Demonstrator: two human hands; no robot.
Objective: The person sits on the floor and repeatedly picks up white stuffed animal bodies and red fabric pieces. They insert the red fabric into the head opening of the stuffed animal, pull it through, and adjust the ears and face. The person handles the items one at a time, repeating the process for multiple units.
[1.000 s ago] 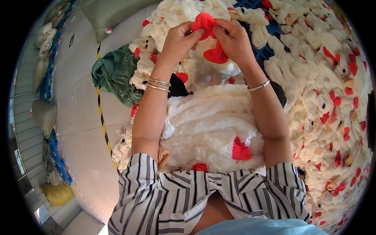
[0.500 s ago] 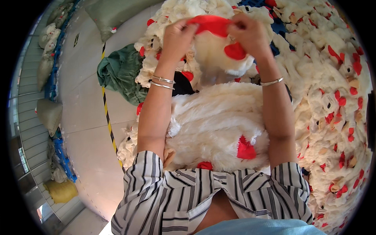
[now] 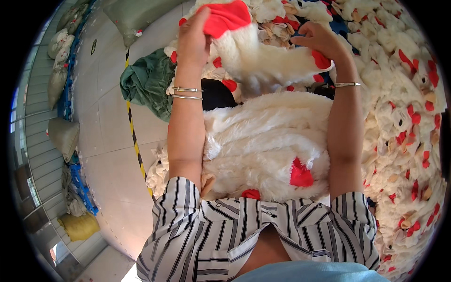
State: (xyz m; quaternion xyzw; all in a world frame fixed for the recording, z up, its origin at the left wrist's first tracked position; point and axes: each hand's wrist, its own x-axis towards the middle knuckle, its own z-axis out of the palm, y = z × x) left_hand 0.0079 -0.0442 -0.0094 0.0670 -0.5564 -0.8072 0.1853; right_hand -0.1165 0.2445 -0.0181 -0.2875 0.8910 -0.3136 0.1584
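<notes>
My left hand (image 3: 195, 40) is closed on the red fabric end of a white plush toy skin (image 3: 239, 51), at the far side of the lap. The limp skin droops from there toward the right, where a second red patch (image 3: 321, 59) shows at its edge. Just above that patch, my right hand (image 3: 324, 40) is bent at the wrist with thumb and fingers apart, and I see nothing between them. A stack of white furry skins (image 3: 268, 136) with red patches lies across my lap, between my forearms.
A large heap of white and red plush skins (image 3: 399, 122) fills the right side. Green cloth (image 3: 148, 84) lies on the left, beside yellow-black floor tape (image 3: 134, 136). Stuffed sacks (image 3: 63, 134) line the far left, and a grey-green sack (image 3: 134, 19) lies at the top.
Both hands were together on the red fabric; now they are apart. My left hand moved left with the red end, while my right hand let go and moved right. The skin is spread wider.
</notes>
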